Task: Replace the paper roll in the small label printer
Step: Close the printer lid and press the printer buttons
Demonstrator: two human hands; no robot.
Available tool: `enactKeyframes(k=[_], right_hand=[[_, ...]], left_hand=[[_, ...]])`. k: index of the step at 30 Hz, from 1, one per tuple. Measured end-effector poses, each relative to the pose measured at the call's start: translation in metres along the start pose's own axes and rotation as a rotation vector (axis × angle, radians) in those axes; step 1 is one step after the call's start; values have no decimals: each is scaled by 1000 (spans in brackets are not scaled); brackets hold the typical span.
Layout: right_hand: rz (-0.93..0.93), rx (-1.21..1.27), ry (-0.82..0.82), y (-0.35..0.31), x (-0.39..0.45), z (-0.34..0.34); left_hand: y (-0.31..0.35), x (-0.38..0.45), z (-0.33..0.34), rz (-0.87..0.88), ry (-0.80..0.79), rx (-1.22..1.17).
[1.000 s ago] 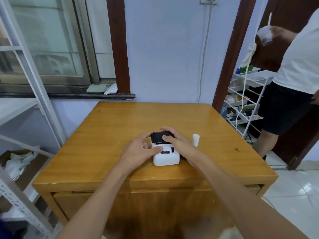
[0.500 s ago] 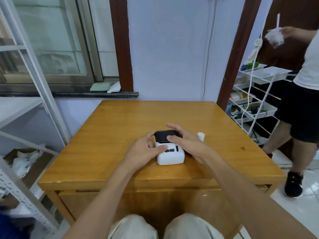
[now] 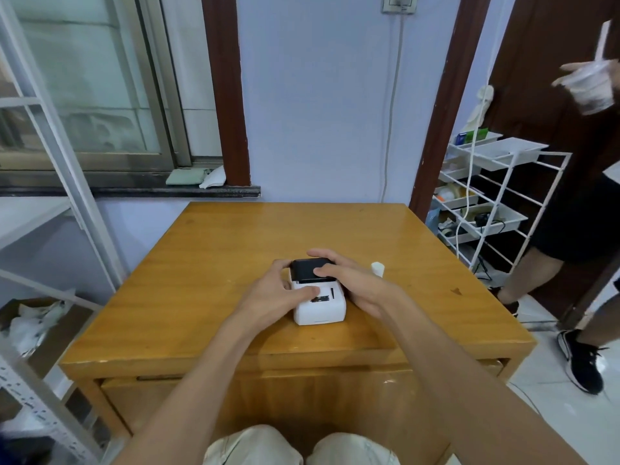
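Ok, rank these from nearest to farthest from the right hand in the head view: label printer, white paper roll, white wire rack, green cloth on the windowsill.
1. label printer: under the right hand, touching it.
2. white paper roll: just right of the hand, on the table.
3. white wire rack: off the table, far right.
4. green cloth: windowsill, back left.

Both forearms are bare, with no sleeves showing. The left hand [image 3: 268, 297] and right hand [image 3: 359, 280] wear nothing. Light beige trousers [image 3: 302, 446] cover the knees.

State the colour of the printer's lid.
Black lid on a white printer, clearest in the head view.
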State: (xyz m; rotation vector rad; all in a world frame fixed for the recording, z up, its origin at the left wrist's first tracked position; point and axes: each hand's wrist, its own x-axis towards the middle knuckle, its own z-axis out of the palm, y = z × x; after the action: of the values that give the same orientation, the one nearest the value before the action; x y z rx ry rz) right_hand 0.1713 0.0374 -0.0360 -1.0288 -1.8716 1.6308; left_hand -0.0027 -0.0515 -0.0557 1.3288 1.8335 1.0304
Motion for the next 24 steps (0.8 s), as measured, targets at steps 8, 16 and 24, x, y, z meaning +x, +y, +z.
enactKeyframes(k=[8,16,24], right_hand=[[14,-4,20,2,3,3],[-12,-48,23,3,1,4],[-39,-74,50,3,1,6]], left_hand=[[3,1,0,-15,-24,7],[0,-1,-4,4,-44,-51],[-1,0,-4,14,-21,-99]])
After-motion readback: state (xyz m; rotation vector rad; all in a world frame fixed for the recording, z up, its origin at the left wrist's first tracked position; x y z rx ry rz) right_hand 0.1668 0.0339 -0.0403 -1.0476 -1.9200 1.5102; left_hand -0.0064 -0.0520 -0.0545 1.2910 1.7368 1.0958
